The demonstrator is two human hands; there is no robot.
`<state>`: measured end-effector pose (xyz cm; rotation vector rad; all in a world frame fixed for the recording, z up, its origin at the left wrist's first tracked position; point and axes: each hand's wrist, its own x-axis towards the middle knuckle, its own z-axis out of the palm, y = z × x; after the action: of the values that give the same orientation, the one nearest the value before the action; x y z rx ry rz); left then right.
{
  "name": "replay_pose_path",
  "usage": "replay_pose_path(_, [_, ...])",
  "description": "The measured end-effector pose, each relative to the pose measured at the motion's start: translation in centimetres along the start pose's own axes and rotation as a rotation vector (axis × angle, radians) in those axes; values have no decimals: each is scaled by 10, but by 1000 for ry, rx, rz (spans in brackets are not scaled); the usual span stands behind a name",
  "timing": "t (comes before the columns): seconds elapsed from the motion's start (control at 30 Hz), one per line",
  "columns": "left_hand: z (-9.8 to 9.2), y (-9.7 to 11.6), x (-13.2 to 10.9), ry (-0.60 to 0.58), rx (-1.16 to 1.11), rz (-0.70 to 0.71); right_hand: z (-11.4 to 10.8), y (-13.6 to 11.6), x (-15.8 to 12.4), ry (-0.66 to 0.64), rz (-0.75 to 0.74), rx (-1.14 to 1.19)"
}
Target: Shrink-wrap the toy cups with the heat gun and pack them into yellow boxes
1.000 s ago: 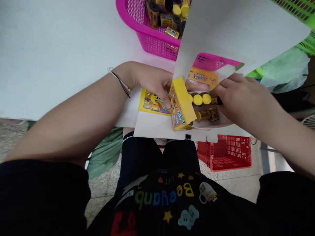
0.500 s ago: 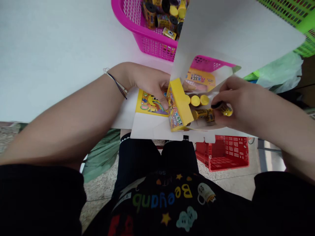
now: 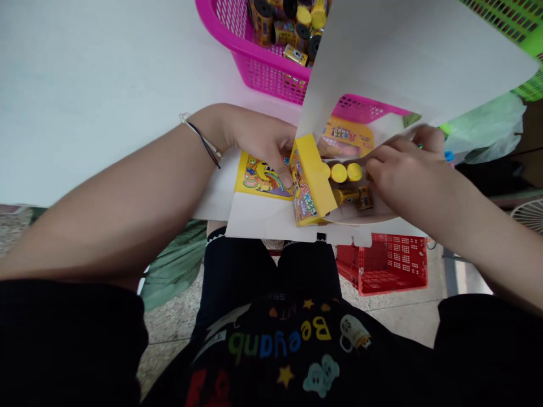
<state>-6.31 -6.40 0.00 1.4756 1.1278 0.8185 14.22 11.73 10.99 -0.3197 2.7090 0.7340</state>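
Note:
A cardboard display box (image 3: 311, 181) with a yellow printed end stands on the white table, its tall white lid raised behind. Inside it are small yellow-capped tubes (image 3: 339, 173) and two tubes lying on their sides (image 3: 348, 196). My left hand (image 3: 266, 146) grips the box's left end, thumb on the printed side and the other fingers partly hidden behind. Over the box's right end is my right hand (image 3: 397, 169), its fingers curled down at the inside; whatever they hold is hidden. A yellow printed flap (image 3: 263, 176) lies under my left hand.
Behind the box, a pink basket (image 3: 271, 68) holds many small tubes. A green basket (image 3: 500, 20) stands at the far right beside clear plastic bags (image 3: 483, 127). Below the table edge, a red crate (image 3: 392, 265) sits on the floor.
My right hand has turned over and reached into the box's right end; the dark-capped tube seen in it before is now out of sight. My left hand keeps its grip.

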Motion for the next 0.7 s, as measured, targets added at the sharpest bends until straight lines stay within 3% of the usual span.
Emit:
replay_pose_path(0.37, [-1, 1, -2, 9, 63, -16, -8, -4, -1, -15, 86, -109])
replay_pose_path(0.7, [1, 2, 1, -6, 15, 42, 5, 4, -6, -7, -54, 2])
